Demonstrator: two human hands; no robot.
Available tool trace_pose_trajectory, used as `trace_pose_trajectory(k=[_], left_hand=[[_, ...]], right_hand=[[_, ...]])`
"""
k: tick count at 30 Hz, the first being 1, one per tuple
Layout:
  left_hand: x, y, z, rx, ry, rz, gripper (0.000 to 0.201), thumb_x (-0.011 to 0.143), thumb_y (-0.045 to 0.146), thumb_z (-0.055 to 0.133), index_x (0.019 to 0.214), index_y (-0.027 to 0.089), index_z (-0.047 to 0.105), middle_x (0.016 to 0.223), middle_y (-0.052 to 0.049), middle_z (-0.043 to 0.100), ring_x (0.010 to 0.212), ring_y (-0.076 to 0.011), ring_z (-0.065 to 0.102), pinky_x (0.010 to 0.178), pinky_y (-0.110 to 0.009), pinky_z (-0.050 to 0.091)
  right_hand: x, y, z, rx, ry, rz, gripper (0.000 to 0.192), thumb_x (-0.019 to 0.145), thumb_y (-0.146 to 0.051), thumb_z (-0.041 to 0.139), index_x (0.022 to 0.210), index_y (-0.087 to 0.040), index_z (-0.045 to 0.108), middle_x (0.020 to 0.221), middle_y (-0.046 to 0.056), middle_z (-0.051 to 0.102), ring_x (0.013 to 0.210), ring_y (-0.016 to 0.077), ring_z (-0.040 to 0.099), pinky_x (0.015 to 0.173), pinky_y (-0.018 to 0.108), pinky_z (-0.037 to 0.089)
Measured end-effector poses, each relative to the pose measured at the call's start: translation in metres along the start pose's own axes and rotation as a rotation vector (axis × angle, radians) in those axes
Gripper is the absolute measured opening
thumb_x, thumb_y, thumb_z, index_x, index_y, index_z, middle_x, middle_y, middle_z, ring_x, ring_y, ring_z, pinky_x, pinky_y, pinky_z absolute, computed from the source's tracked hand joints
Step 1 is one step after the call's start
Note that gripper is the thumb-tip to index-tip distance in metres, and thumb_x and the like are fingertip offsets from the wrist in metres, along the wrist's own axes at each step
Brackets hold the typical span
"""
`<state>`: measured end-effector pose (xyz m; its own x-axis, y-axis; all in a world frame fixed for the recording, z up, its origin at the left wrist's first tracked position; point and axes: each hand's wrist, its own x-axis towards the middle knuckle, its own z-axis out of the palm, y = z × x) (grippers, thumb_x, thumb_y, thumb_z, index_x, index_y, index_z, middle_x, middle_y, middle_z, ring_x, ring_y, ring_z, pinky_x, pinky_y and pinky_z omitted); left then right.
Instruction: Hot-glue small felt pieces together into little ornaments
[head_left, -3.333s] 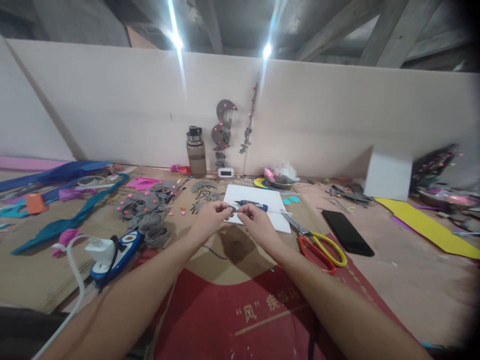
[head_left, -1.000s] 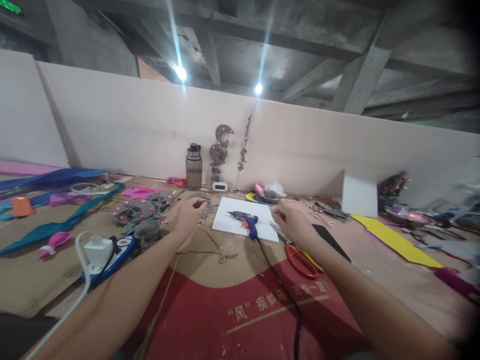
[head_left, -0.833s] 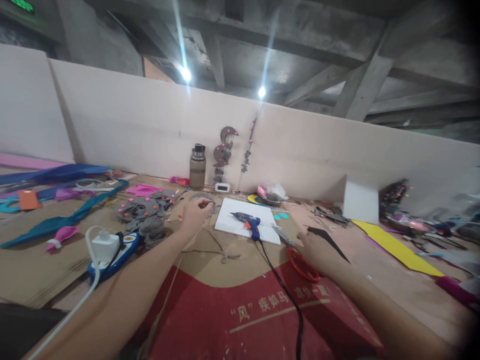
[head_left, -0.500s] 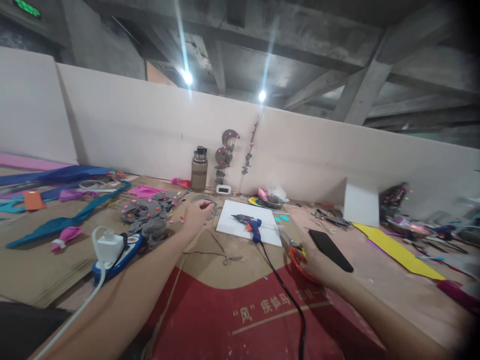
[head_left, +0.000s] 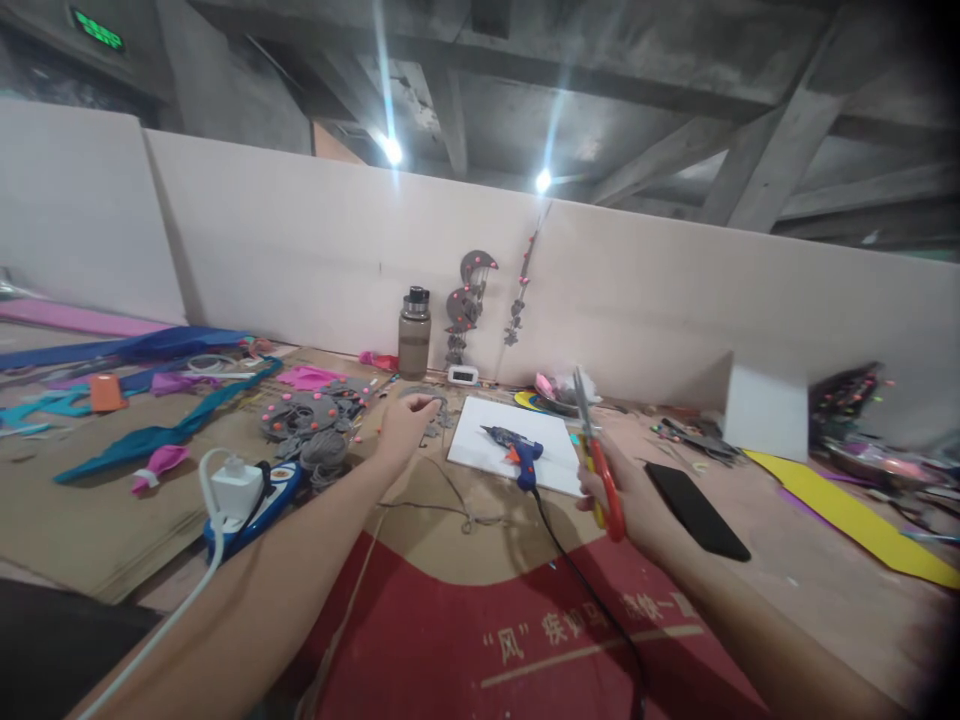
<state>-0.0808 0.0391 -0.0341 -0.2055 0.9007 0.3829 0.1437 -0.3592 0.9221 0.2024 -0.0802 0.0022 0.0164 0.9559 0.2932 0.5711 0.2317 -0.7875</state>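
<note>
My right grip (head_left: 634,492) has just raised the scissors (head_left: 598,460) off the surface (head_left: 810,575), held by the handles, blades upward. My left grip (head_left: 405,422) pinches the grey cord (head_left: 468,522), which trails below it; both are now in hand, well apart.

Held scissors (head_left: 598,462), slack grey cord (head_left: 466,523)

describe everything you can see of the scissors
The scissors have grey, metal-looking blades and two loop handles, one red and one yellow, plastic-looking. The right hand grips them by the handles, partly hiding the yellow one. The blades point up and away from the person, close together; whether they are fully shut is hard to tell. They appear raised above the table, beside the right edge of the white board in the picture.
</note>
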Motion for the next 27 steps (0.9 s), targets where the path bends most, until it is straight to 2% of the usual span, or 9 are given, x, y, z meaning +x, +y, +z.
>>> trace_pose_trajectory(k=[2, 3, 6, 8, 11, 14, 21, 27], left_hand=[[0.0, -0.002, 0.003, -0.159, -0.025, -0.098, 0.032, 0.063, 0.042, 0.066, 0.076, 0.014, 0.063, 0.059, 0.002, 0.056, 0.044, -0.0066, 0.041, 0.044, -0.021, 0.028], [0.0, -0.002, 0.005, -0.237, -0.037, -0.139, 0.032, 0.062, 0.042, 0.068, 0.076, 0.013, 0.062, 0.058, 0.003, 0.054, 0.043, -0.0053, 0.038, 0.042, -0.02, 0.026], [-0.001, 0.0, 0.006, -0.417, -0.095, -0.241, 0.035, 0.055, 0.037, 0.074, 0.074, 0.013, 0.057, 0.056, 0.005, 0.049, 0.041, -0.0034, 0.036, 0.04, -0.018, 0.023], [-0.001, 0.002, 0.005, -0.497, -0.141, -0.282, 0.035, 0.054, 0.035, 0.076, 0.072, 0.013, 0.056, 0.054, 0.006, 0.046, 0.042, -0.0032, 0.037, 0.04, -0.017, 0.025], [-0.003, 0.008, 0.002, -0.581, -0.205, -0.291, 0.031, 0.057, 0.03, 0.076, 0.07, 0.012, 0.055, 0.054, 0.006, 0.045, 0.044, -0.003, 0.038, 0.04, -0.016, 0.027], [-0.005, 0.015, 0.001, -0.639, -0.319, -0.3, 0.027, 0.061, 0.025, 0.075, 0.068, 0.012, 0.053, 0.056, 0.005, 0.044, 0.044, -0.0024, 0.036, 0.039, -0.015, 0.024], [-0.008, 0.024, -0.001, -0.589, -0.484, -0.359, 0.025, 0.065, 0.023, 0.074, 0.066, 0.011, 0.053, 0.054, 0.005, 0.04, 0.046, -0.0024, 0.035, 0.04, -0.015, 0.024], [-0.006, 0.019, -0.001, -0.524, -0.463, -0.35, 0.025, 0.066, 0.028, 0.073, 0.069, 0.01, 0.055, 0.059, 0.002, 0.047, 0.047, -0.0027, 0.036, 0.041, -0.017, 0.025]], right_hand=[[0.006, -0.012, 0.019, 0.099, -0.084, 0.011, 0.047, 0.081, -0.047, 0.046, 0.12, -0.021, 0.043, 0.066, -0.002, 0.054, 0.047, 0.013, 0.052, 0.046, 0.025, 0.043], [0.009, -0.018, 0.028, 0.074, -0.105, -0.018, 0.046, 0.082, -0.047, 0.045, 0.12, -0.022, 0.043, 0.069, -0.001, 0.056, 0.048, 0.0128, 0.051, 0.046, 0.025, 0.042], [0.02, -0.031, 0.048, -0.217, -0.089, -0.27, 0.037, 0.084, -0.038, 0.046, 0.117, -0.023, 0.051, 0.086, 0.004, 0.064, 0.071, 0.0169, 0.059, 0.061, 0.027, 0.044], [0.025, -0.032, 0.054, -0.435, -0.064, -0.374, 0.035, 0.084, -0.03, 0.046, 0.118, -0.023, 0.052, 0.098, 0.007, 0.064, 0.085, 0.019, 0.059, 0.071, 0.028, 0.043], [0.029, -0.02, 0.053, -0.672, -0.047, -0.378, 0.038, 0.084, -0.028, 0.045, 0.122, -0.024, 0.049, 0.103, 0.008, 0.063, 0.09, 0.0204, 0.058, 0.072, 0.028, 0.04], [0.029, -0.01, 0.046, -0.831, -0.039, -0.338, 0.038, 0.088, -0.031, 0.041, 0.124, -0.026, 0.047, 0.104, 0.008, 0.063, 0.088, 0.0201, 0.058, 0.067, 0.027, 0.037], [0.029, -0.015, 0.036, -1.026, -0.029, -0.428, 0.032, 0.09, -0.034, 0.039, 0.119, -0.025, 0.05, 0.096, 0.008, 0.062, 0.086, 0.0208, 0.055, 0.062, 0.028, 0.032], [0.035, 0.0, 0.037, -1.049, -0.013, -0.459, 0.037, 0.09, -0.033, 0.039, 0.127, -0.026, 0.043, 0.102, 0.009, 0.059, 0.09, 0.0208, 0.052, 0.068, 0.029, 0.033]])
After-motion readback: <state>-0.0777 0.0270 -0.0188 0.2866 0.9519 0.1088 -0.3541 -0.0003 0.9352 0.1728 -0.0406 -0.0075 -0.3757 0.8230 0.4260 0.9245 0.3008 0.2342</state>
